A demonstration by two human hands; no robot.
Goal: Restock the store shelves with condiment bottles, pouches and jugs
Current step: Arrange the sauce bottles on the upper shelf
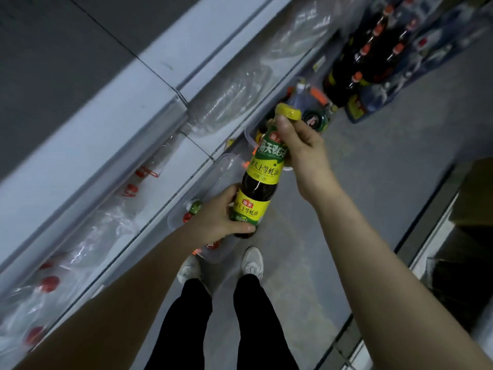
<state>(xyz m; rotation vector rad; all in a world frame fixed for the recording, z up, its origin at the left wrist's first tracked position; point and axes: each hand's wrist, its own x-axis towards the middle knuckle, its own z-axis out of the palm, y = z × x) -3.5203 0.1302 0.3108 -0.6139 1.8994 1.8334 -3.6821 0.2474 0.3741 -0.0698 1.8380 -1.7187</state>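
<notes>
Mid-frame, a dark sauce bottle (260,180) with a yellow cap and yellow-green labels is held in the air over the grey floor (360,182), tilted with its cap toward the upper right. The left hand (221,217) wraps its fingers round the bottle's base while the right hand (298,145) grips its neck just under the cap. Behind it, clear plastic bins (186,209) with red-capped items stand on the floor beside the white shelf (93,145) running diagonally across the left of the frame.

Our count
We see one dark bottle (257,188) with a yellow cap, one left hand (216,217), one right hand (304,148), two white shoes (253,263) and two clear bins (224,166). The red-capped jugs (88,252) on the shelf (186,153) are too blurry to count.
</notes>
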